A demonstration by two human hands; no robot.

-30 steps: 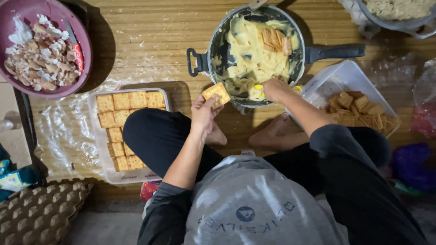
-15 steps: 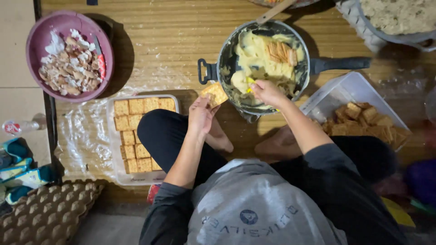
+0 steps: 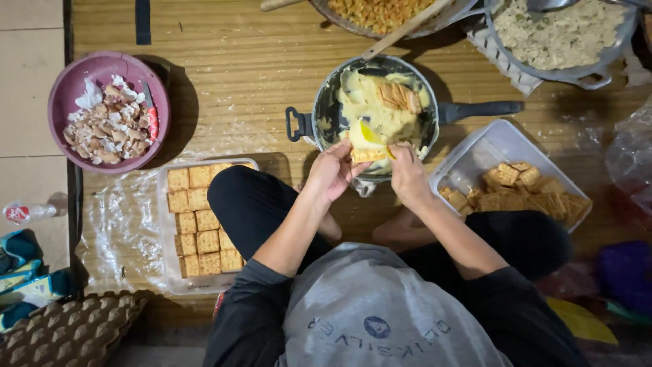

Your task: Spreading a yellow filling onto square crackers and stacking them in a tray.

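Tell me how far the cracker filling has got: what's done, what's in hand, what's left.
Done: the clear tray by the left knee holds rows of square crackers. In hand: the left hand holds one cracker at the pan rim, topped with pale yellow filling, with the right hand alongside it. Left: a pile of loose crackers in the other container, and filling in the pan.

open: floor (image 3: 231,75) left of pan (image 3: 326,112) | blocked: tray (image 3: 479,153) right

My left hand (image 3: 333,173) has carried the cracker (image 3: 370,155) from beside the pan (image 3: 326,115) to its near rim, yellow filling (image 3: 367,134) now heaped on it. My right hand (image 3: 407,173) has drawn back to pinch its other edge.
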